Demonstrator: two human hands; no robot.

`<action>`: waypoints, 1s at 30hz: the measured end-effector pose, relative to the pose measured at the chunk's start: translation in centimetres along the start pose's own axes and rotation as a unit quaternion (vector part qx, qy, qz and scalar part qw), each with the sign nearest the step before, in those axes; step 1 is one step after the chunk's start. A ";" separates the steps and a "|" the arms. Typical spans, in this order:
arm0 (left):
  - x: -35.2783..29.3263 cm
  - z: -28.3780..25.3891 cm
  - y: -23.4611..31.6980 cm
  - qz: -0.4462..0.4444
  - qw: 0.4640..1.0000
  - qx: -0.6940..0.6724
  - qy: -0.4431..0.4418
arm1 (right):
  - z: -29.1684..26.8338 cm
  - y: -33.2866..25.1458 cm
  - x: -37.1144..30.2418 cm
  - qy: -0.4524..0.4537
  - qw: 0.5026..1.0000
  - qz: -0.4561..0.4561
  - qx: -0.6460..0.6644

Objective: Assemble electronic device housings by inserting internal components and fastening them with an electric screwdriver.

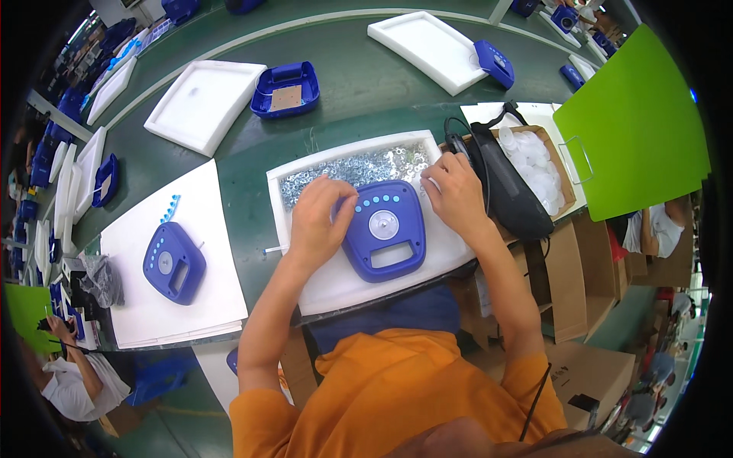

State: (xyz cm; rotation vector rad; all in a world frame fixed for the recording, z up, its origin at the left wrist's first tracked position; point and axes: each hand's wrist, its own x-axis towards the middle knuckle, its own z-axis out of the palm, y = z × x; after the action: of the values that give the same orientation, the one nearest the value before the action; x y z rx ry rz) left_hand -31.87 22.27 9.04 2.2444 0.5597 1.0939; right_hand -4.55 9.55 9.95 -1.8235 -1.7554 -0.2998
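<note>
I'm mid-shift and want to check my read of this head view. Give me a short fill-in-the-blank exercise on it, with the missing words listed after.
1. The near casing, beside the left hand, is coloured ____.
2. A second casing lies on a white board to the person's ____.
3. The tray that holds many small metal pieces is coloured ____.
4. The long bag beside the right hand is coloured ____.

Missing words: blue; left; white; black.

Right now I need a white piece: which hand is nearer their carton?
Right. The right hand is left of the carton, with the black bag between; the left hand is farther left, by the blue casing.
</note>
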 end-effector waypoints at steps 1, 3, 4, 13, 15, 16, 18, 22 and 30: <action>0.0 0.1 -0.1 0.002 1.000 0.000 0.001 | 0.5 0.5 0.3 -0.009 1.000 -0.012 0.000; 0.0 0.2 -0.2 0.016 1.000 0.016 0.001 | 1.3 1.1 0.7 -0.018 0.999 -0.026 0.002; 0.0 0.2 -0.2 0.016 1.000 0.017 0.002 | 1.6 1.3 0.9 -0.038 0.999 -0.033 -0.008; -0.2 0.5 -0.5 0.047 0.998 0.041 0.011 | 2.5 1.7 1.0 -0.079 0.995 -0.040 -0.038; -0.2 0.5 -0.3 0.047 0.998 0.040 0.008 | 2.5 1.8 1.0 -0.072 0.996 -0.043 -0.036; -0.2 0.5 -0.3 0.046 0.998 0.041 0.007 | 2.5 2.0 0.9 -0.068 0.996 -0.047 -0.038; -0.3 0.5 -0.3 0.047 0.998 0.034 0.004 | 2.4 1.9 1.0 -0.066 0.996 -0.053 -0.037; -0.2 0.3 0.1 0.040 0.999 0.028 0.005 | 0.1 -0.7 0.8 -0.015 0.998 -0.047 0.031; -0.3 0.9 0.8 0.081 0.996 0.015 -0.021 | -1.4 -6.4 -1.2 -0.019 0.984 -0.171 0.055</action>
State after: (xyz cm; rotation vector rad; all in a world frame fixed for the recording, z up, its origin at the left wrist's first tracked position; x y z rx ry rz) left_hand -31.24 21.25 8.93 2.3672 0.3835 1.1206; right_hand -10.51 7.48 12.04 -1.4548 -2.0676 -0.2961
